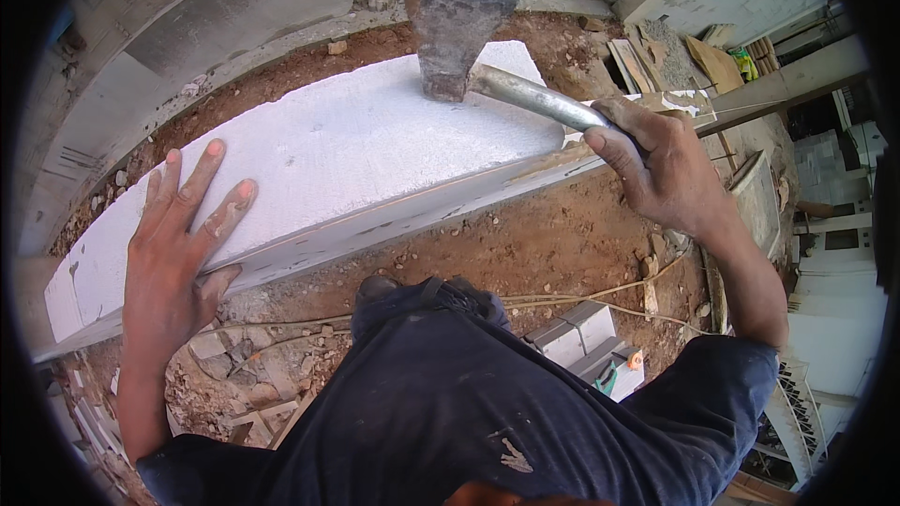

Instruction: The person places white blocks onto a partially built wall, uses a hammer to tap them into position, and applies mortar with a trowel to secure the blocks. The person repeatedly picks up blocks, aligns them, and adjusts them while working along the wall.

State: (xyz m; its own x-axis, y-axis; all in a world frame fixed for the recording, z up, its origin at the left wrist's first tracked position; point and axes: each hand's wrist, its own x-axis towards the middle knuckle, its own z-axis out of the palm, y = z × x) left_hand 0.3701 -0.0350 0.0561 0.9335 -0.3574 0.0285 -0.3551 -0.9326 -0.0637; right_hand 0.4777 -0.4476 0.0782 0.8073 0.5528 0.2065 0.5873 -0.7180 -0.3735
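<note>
A long white block [347, 150], its top pale and dusty, stretches across in front of me at about waist height. My left hand [183, 225] rests on its near left part, fingers spread over the top and thumb at the front edge. My right hand [661, 159] is wrapped round the metal handle of a hatchet [459, 28]. The hatchet's broad, worn blade points away from me, over the far part of the block's top. From this view I cannot tell whether the blade's lower end touches the block. A thin line [412, 197] runs along the block's near side.
Grey blocks with a green-handled tool and an orange item [635, 359] lie near my right side. A hose [553, 300] crosses the reddish soil [506, 244]. Rubble lies below my left arm. Boards [633, 66] and a concrete beam [797, 84] are at far right; a grey wall [253, 28] stands behind.
</note>
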